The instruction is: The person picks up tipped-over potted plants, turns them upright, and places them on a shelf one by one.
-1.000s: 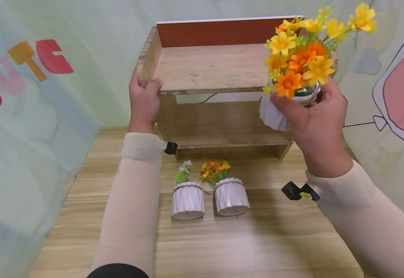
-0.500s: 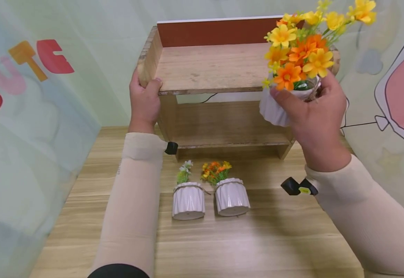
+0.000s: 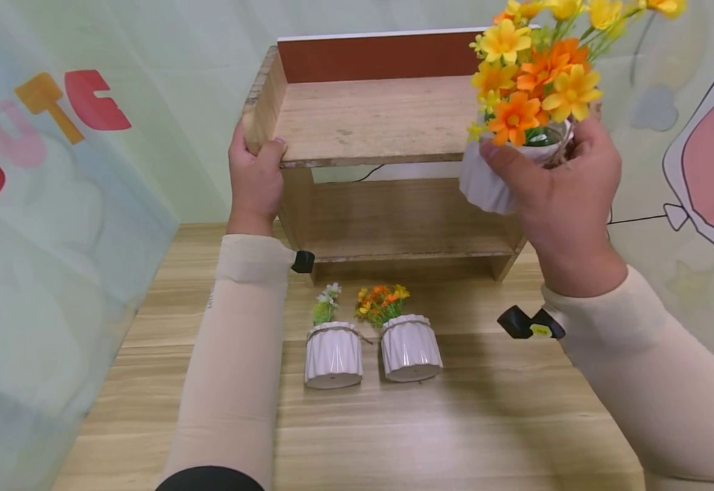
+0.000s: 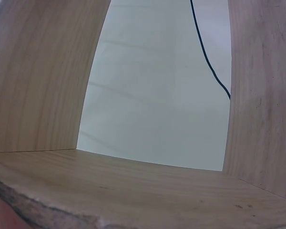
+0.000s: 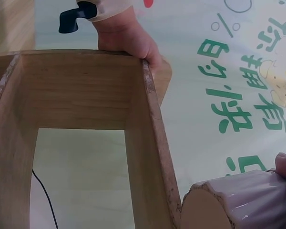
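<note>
The right hand [image 3: 568, 198] holds a glossy white ribbed pot [image 3: 485, 181] of yellow and orange flowers at the upper right of the frame, before the upper tier of a two-tier wooden shelf [image 3: 375, 116]. The left hand [image 3: 255, 181] grips the shelf's left end, thumb on the upper board. Lower centre: a white ribbed pot with white flowers [image 3: 333, 358] and a white ribbed pot with orange flowers [image 3: 410, 349] lie sideways.

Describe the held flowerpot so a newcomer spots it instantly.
Find the wooden shelf. Near its right end, a right hand grips a white flowerpot with yellow and orange flowers. It alone is held; the two other flowerpots lie on their sides.
</note>
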A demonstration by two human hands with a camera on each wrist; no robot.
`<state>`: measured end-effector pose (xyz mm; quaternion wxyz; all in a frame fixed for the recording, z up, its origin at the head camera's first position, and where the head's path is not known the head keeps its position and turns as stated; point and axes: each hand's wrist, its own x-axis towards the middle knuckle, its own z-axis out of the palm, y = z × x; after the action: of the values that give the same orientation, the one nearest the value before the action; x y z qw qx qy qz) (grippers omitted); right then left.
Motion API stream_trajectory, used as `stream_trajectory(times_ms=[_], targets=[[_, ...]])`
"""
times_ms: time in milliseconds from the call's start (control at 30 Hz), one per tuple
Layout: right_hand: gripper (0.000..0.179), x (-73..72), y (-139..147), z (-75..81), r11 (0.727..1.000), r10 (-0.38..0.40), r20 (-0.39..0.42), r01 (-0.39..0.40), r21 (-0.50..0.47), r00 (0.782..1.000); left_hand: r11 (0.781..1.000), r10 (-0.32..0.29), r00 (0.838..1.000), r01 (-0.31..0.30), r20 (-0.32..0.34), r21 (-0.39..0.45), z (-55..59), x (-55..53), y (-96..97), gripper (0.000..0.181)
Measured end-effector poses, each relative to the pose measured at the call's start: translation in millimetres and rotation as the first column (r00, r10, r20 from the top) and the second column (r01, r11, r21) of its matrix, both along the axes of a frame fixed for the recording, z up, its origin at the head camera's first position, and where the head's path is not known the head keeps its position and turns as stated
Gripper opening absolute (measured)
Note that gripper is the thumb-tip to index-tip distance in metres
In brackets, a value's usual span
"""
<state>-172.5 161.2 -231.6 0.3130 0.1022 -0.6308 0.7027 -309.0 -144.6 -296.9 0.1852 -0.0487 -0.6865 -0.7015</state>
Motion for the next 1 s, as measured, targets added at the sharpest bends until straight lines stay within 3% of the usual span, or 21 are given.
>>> stream_trajectory(times_ms=[267, 833, 1000], targets=[[0.057, -0.2, -2.3, 6.8, 0.999, -0.014, -0.004, 0.013, -0.040, 1.000, 1.000, -0.002, 1.000, 0.002, 0.007, 0.003, 0.4, 0.7, -0.4, 0.062], [0.059, -8.3, 4.5, 9.8, 1.000, -0.009, 0.030, 0.008, 0.007, 0.999, 1.000, -0.007, 1.000, 0.007, 0.021, -0.006, 2.6, -1.6, 1.1, 0.063], [0.058, -12.3, 7.8, 9.0, 0.998, -0.040, 0.059, 0.037, 0.050, 0.997, 1.000, -0.009, 1.000, 0.009, 0.029, -0.001, 3.6, -1.5, 1.4, 0.063]])
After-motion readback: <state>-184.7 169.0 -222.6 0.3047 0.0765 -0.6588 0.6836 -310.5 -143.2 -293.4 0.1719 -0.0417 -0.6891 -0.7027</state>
